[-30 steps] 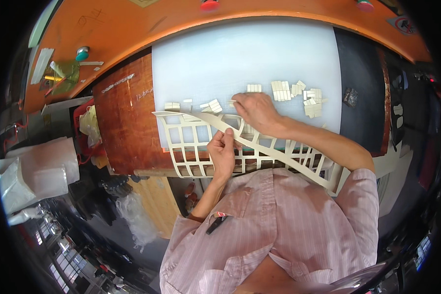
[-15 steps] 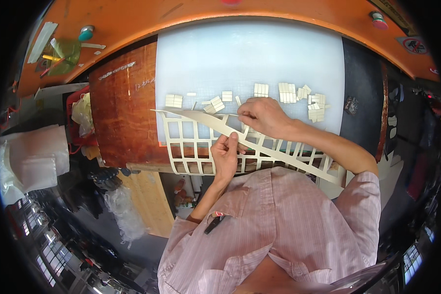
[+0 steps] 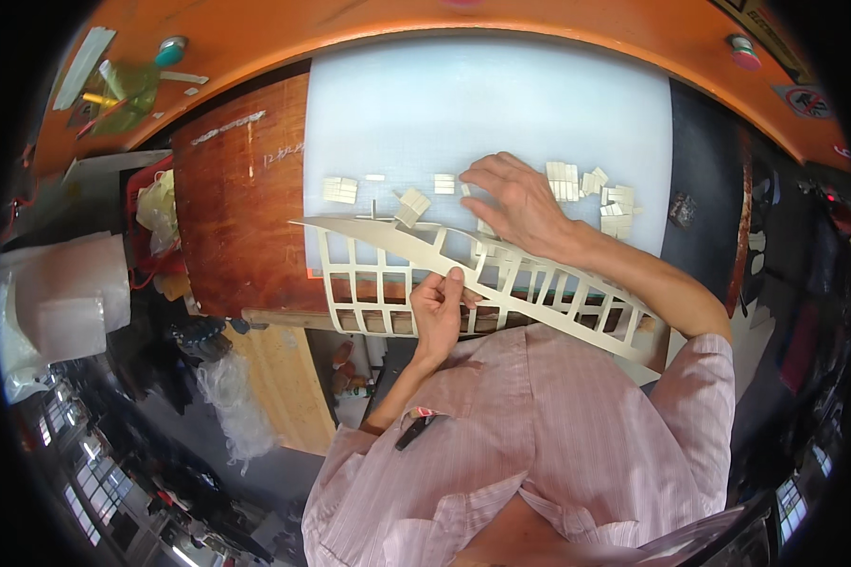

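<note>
A cream sheet with rows of rectangular cut-outs (image 3: 425,253) lies slanted across the near edge of the table, its solid band folded over diagonally. My left hand (image 3: 435,307) pinches that band near the middle, thumb on top. Above the sheet, my right hand (image 3: 522,203) is held with thumb and fingers apart, pointing left. A narrow cream strip (image 3: 465,190) lies at its fingertips, apparently not gripped. Small cream strips sit in groups on the mat, among them a left block (image 3: 339,190), a tilted block (image 3: 412,207) and a right block (image 3: 562,181).
Under the pieces is a pale translucent mat (image 3: 482,104). Reddish-brown wood (image 3: 236,208) borders it on the left, a black surface (image 3: 709,161) on the right. An orange machine frame (image 3: 388,24) with push buttons crosses the far side. Plastic bags (image 3: 236,406) hang at lower left.
My right hand has lifted away from the sheet's upper edge, and its thumb and fingers have opened. The sheet's right part bows upward more. My left hand keeps its hold.
</note>
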Demonstrator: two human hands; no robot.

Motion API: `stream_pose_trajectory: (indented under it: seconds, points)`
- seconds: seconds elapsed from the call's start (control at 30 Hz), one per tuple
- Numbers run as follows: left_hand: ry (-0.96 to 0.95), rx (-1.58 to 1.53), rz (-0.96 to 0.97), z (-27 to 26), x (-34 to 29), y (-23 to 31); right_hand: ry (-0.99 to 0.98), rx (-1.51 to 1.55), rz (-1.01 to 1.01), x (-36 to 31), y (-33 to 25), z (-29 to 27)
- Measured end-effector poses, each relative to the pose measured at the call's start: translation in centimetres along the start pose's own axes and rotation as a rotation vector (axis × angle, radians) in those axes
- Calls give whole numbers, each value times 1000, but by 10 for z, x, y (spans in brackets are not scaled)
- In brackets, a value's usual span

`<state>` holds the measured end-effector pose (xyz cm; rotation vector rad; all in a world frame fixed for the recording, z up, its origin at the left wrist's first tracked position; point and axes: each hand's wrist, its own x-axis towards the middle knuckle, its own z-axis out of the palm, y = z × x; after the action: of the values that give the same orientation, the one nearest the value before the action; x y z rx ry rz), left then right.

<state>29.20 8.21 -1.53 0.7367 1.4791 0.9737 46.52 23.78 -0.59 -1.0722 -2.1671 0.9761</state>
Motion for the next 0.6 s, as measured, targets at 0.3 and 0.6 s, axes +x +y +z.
stream_pose_trajectory:
  seconds: [0.3,0.6]
  points:
    - [-25,-13,-13,-1,-2,-1,-86,173,-420,78,-16,77]
    - [-18,-21,-33,-3,-7,-4,-255,41,-391,83,-2,103]
